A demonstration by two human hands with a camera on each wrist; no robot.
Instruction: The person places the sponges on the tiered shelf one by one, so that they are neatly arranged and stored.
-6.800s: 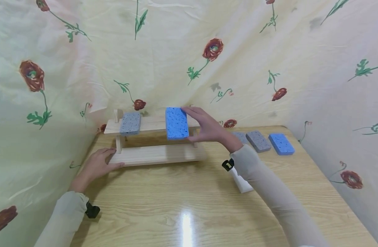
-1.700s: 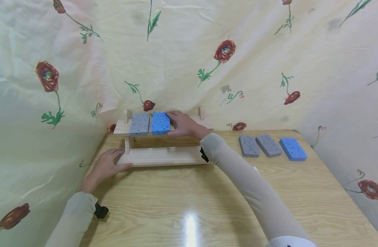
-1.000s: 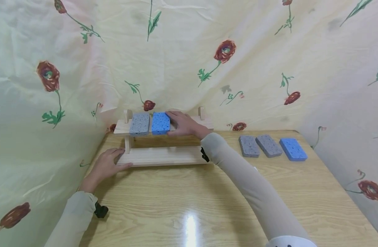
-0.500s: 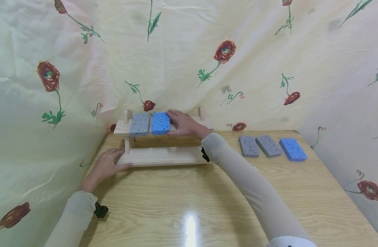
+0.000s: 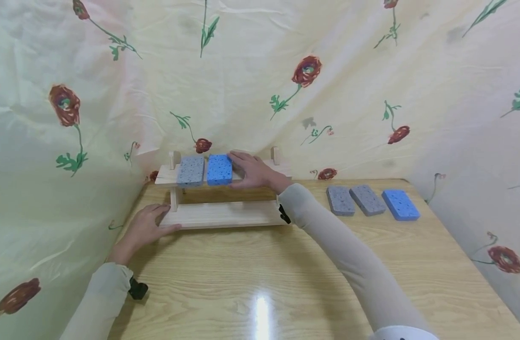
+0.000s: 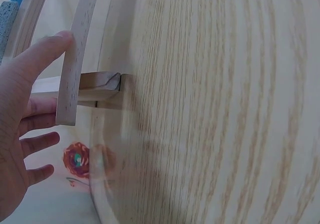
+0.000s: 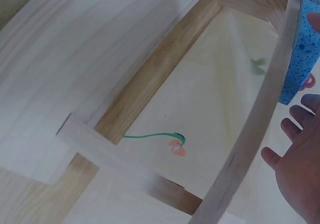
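A small two-tier wooden shelf rack [image 5: 225, 215] stands at the back of the table. My left hand [image 5: 146, 225] grips the left end of its lower board, thumb along the front edge [image 6: 75, 69]. On the upper board, a grey speckled sponge [image 5: 191, 171] sits at the left, with a blue sponge [image 5: 219, 170] just right of it, a narrow gap between. My right hand [image 5: 254, 172] holds the blue sponge by its right side, fingers at the top corner and thumb near the bottom. In the right wrist view, the blue sponge [image 7: 302, 49] is partly cut off.
Two grey sponges [image 5: 341, 200] [image 5: 367, 199] and another blue sponge [image 5: 400, 205] lie in a row on the wood-grain table [image 5: 225, 274] at the right. A flowered cloth [image 5: 242, 71] hangs behind the rack and along both sides.
Earlier, my right hand held the blue sponge up in front of the rack; it moved left onto the upper board beside the grey one. Over the last second little has changed.
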